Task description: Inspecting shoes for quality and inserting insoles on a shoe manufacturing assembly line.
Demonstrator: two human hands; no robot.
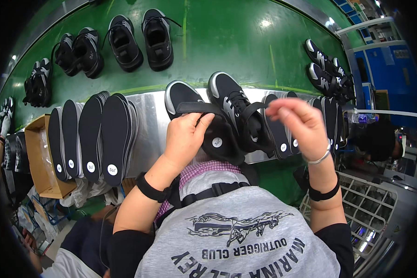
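Observation:
In front of me, a pair of black shoes with silver toe trim lies on the metal edge of the bench. My left hand (186, 139) is closed, thumb and fingers pinched at the black strap (197, 107) of the left shoe (184, 90). A round white sticker shows inside that shoe. My right hand (303, 123), smeared by motion, is raised with bent fingers beside the right shoe (234, 99). That shoe's strap (254, 109) stands up and reaches to the fingertips; whether they grip it I cannot tell.
Stacks of black insoles (118, 139) lie to the left, beside a cardboard box (44, 162); more insoles (278, 132) lie right of the shoes. Across the green belt (227, 41) stand several black shoes (157, 39), with others (324, 69) at the far right. A white wire rack (366, 199) is at lower right.

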